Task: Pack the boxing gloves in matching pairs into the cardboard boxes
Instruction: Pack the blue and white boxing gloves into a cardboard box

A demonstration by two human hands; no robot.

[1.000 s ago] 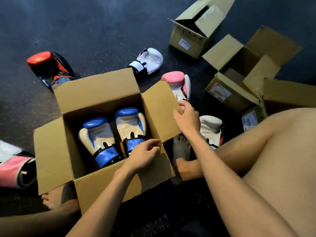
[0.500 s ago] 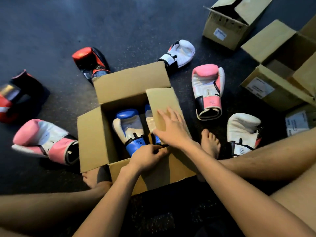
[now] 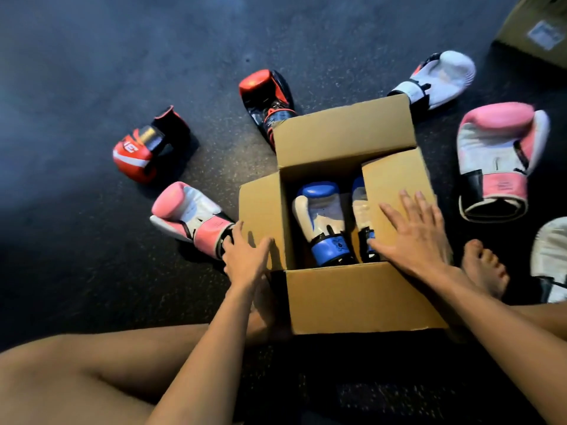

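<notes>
The right hand [image 3: 414, 237] is laid flat, fingers straight and spread, on the right flap [image 3: 395, 179] of the cardboard box [image 3: 362, 299]; nothing is gripped. This flap is folded inward over part of the opening. The left hand [image 3: 245, 259] is placed against the left flap [image 3: 260, 210] with fingers extended and relaxed, and nothing is held in it. The rear flap [image 3: 343, 130] is raised. Inside the box, a blue-and-white glove [image 3: 325, 222] is seen in full, and a second blue glove [image 3: 360, 207] beside it is partly covered by the right flap. On the dark floor [image 3: 92, 72], a pink glove [image 3: 190, 216] is located just beside the left hand and another pink glove [image 3: 497, 161] to the right of the box. A red-and-black glove [image 3: 264, 99] and a white glove [image 3: 438, 78] are located behind the box, and a red glove [image 3: 138, 148] well to the left. A further white glove [image 3: 552, 256] is cut off at the right edge, near a bare foot [image 3: 484, 268].
</notes>
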